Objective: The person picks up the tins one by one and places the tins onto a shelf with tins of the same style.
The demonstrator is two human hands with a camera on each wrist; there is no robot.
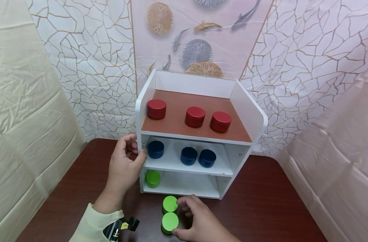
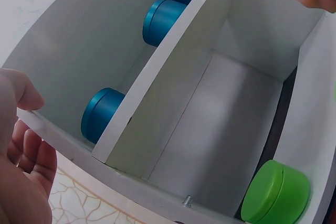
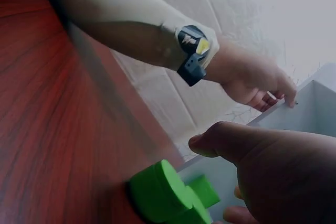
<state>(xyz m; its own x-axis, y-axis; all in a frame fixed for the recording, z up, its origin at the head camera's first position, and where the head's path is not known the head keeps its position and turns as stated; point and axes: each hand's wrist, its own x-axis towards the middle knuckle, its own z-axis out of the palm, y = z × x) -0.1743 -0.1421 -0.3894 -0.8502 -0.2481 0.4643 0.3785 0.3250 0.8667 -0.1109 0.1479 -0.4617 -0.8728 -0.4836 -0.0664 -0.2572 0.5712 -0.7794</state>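
Note:
My left hand (image 1: 123, 164) grips the left side panel of a small white shelf unit (image 1: 188, 170), thumb at the inner side and fingers outside. Two round lime-green tins (image 1: 170, 220) stand one behind the other on the table before the unit. Beside them on the right is my right hand (image 1: 199, 218), thumb and fingers spread apart, fingertips near the tins' edges. In the right wrist view the thumb (image 3: 210, 142) is apart from the green tins (image 3: 163, 190). Another green tin (image 1: 153, 179) sits at the left of the bottom compartment.
Three dark blue tins (image 1: 189, 156) stand on the middle shelf, one at left and two at right. The brown top (image 1: 177, 97) carries three red tins (image 1: 195, 117). Patterned cloth (image 1: 96, 67) hangs behind the dark red-brown table (image 1: 262, 201), with pale cloth at both sides.

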